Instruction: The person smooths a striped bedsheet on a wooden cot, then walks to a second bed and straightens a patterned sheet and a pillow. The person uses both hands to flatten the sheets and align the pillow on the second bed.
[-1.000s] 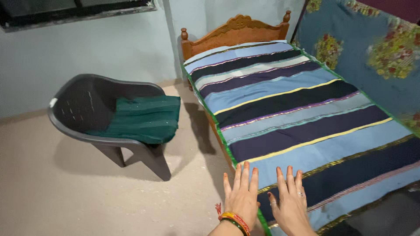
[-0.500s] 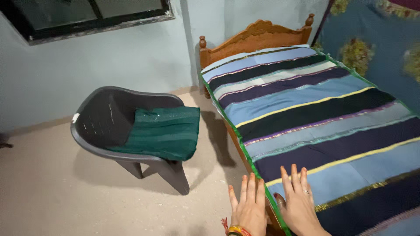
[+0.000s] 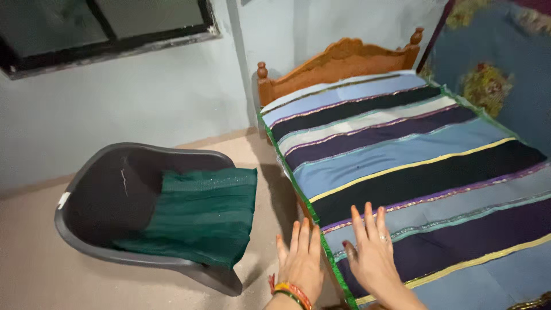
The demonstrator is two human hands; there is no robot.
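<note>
Striped bedspread (image 3: pixel 413 166) under flat, open hands, holding nothing

Right hand (image 3: pixel 371 252) rests spread on the cover near the green edge; left hand (image 3: pixel 301 261) sits just off the bed's side, so right's nearer. Bed runs lengthwise away toward the wooden headboard (image 3: pixel 344 57). Wrists are cut off; the bed's foot isn't visible.

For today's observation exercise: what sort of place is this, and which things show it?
Probably a bedroom in a home: a bed with a carved wooden headboard and striped blue bedcover, beside a dark plastic armchair holding folded green cloth.
</note>
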